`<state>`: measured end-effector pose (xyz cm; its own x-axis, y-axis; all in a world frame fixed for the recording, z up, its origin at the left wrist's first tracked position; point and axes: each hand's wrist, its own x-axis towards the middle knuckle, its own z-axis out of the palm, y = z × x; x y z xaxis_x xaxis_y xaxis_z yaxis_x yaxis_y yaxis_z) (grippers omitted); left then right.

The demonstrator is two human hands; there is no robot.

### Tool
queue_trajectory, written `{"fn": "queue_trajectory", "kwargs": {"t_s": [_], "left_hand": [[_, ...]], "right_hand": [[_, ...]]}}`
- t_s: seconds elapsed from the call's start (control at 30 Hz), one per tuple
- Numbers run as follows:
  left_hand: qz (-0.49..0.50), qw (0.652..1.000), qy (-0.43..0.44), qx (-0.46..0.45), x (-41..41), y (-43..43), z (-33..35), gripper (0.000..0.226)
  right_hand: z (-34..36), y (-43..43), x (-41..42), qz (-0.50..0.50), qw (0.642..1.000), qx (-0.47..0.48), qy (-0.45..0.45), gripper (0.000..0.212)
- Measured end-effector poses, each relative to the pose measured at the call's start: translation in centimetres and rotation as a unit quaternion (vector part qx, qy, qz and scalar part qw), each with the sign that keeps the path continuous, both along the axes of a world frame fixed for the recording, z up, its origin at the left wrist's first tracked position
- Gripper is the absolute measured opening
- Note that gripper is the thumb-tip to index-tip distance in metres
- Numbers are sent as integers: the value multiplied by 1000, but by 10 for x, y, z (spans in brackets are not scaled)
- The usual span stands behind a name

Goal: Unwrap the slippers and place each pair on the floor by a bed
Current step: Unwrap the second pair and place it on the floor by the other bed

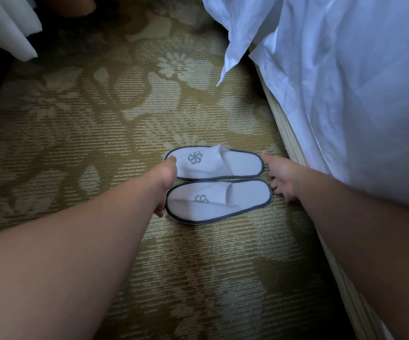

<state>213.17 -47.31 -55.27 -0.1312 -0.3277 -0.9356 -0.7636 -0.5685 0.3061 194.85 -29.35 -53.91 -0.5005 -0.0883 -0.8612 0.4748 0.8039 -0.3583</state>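
Two white slippers with dark trim and a grey swirl logo lie side by side on the patterned carpet, toes to the left. The far slipper (219, 164) and the near slipper (219, 201) touch along their long edges. My left hand (166, 182) rests against their toe ends, fingers spread from one slipper to the other. At the heel ends, my right hand (278, 177) touches both heels with fingers apart. Neither hand has a slipper lifted. No wrapping is in sight.
A bed with white sheets (345, 94) and a pale wooden base (294, 146) runs along the right, close to the heels. A sheet corner (230, 60) hangs down. Another white cloth (7, 28) hangs at the top left. Olive floral carpet (88, 119) covers the floor.
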Motion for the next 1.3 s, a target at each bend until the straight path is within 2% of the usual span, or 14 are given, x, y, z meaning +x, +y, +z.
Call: {"fn": "queue_trajectory", "kwargs": {"t_s": [0.47, 0.83, 1.0, 1.2, 1.3], "left_hand": [[-18, 999, -12, -37, -3, -2, -13, 83], [-104, 994, -21, 8, -8, -41, -7, 95], [-51, 997, 36, -45, -20, -54, -3, 86], [54, 993, 101, -35, -23, -57, -15, 82], [67, 990, 112, -44, -23, -58, -21, 79]], "right_hand": [[-6, 1, 1, 2, 1000, -28, 3, 80], [-9, -10, -12, 2, 1000, -4, 22, 83], [-2, -29, -29, 11, 999, -12, 39, 89], [-2, -43, -42, 8, 1000, 10, 28, 97], [-4, -45, -44, 7, 999, 12, 29, 97]]}}
